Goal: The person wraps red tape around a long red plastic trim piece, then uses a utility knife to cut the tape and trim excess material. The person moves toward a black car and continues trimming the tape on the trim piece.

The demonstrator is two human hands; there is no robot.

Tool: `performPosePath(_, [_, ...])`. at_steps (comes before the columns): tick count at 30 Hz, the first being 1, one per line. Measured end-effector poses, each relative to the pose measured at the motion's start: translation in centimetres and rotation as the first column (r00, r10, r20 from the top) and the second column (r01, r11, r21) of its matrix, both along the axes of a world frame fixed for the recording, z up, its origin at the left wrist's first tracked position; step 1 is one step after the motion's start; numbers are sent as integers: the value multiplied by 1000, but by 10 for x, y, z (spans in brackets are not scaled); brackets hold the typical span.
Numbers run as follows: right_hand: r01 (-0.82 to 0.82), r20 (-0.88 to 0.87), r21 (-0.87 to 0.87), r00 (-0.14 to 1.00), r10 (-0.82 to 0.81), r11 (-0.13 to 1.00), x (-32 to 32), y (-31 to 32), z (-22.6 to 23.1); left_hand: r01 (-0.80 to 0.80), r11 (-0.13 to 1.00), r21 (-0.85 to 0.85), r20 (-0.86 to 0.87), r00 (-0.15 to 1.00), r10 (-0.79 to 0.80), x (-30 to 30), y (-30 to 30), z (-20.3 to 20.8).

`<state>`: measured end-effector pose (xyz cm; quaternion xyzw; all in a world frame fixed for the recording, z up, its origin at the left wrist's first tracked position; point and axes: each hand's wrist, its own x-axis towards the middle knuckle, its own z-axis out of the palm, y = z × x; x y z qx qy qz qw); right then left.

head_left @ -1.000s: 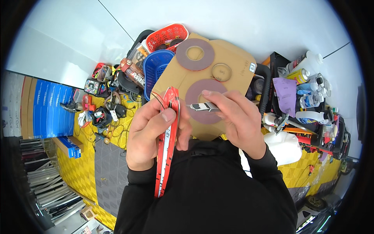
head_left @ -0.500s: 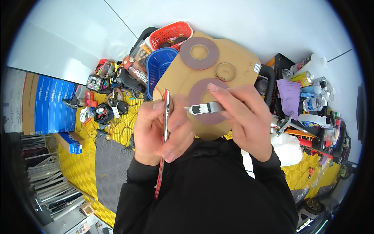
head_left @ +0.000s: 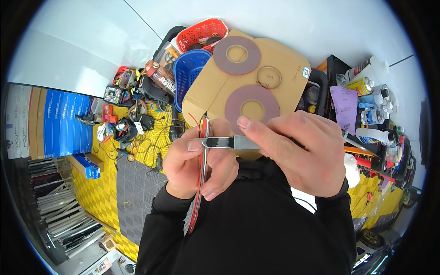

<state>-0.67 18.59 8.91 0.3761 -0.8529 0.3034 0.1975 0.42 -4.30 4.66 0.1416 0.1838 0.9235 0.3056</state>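
My left hand (head_left: pixel 181 167) pinches a thin strip (head_left: pixel 197 201), thumb on one side and fingers on the other. The strip stands nearly edge-on, showing red and silver; its upper end pokes out past my fingertips and its lower end runs down by my black sleeve (head_left: pixel 160 215). My right hand (head_left: pixel 309 153) is closed around a grey knife (head_left: pixel 246 142), held level and pointing left. The knife's tip crosses the strip beside my left thumb; I cannot tell whether it touches.

Just beyond my hands lies a cardboard sheet (head_left: pixel 197 98). On it are a large purple-grey tape roll (head_left: pixel 233 106), partly behind my right hand, a second such roll (head_left: pixel 221 56) farther off, and a small thin ring (head_left: pixel 269 87) between them. A blue basket (head_left: pixel 189 66) sits at the cardboard's left edge, with a red basket (head_left: pixel 201 30) behind it.

Farther right, a purple sheet (head_left: pixel 343 110) hangs beside some bottles (head_left: pixel 373 117). Far left, blue boxes (head_left: pixel 68 123) stand near the yellow mat (head_left: pixel 94 201).
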Motion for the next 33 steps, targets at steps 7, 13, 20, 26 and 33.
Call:
performPosePath(7, [9, -10, 7, 1000, -9, 1000, 3, 2, 2, -88, 991, -102, -4, 996, 88, 3, 2, 6])
performPosePath(13, [16, -24, 6, 1000, -16, 1000, 1, 4, 1, -112, 975, -193, -45, 993, 105, 2, 2, 10])
performPosePath(20, [49, -6, -6, 999, -49, 999, 1, 3, 0, -163, 949, -268, -22, 986, 164, 5, 3, 12])
performPosePath(26, [47, -22, -33, 999, -48, 998, 0, 7, -7, -177, 938, -296, -31, 984, 176, 5, 3, 12])
performPosePath(33, [49, -18, -55, 999, -50, 997, -5, 5, -7, -153, 928, -339, -39, 988, 149, 5, 3, 13])
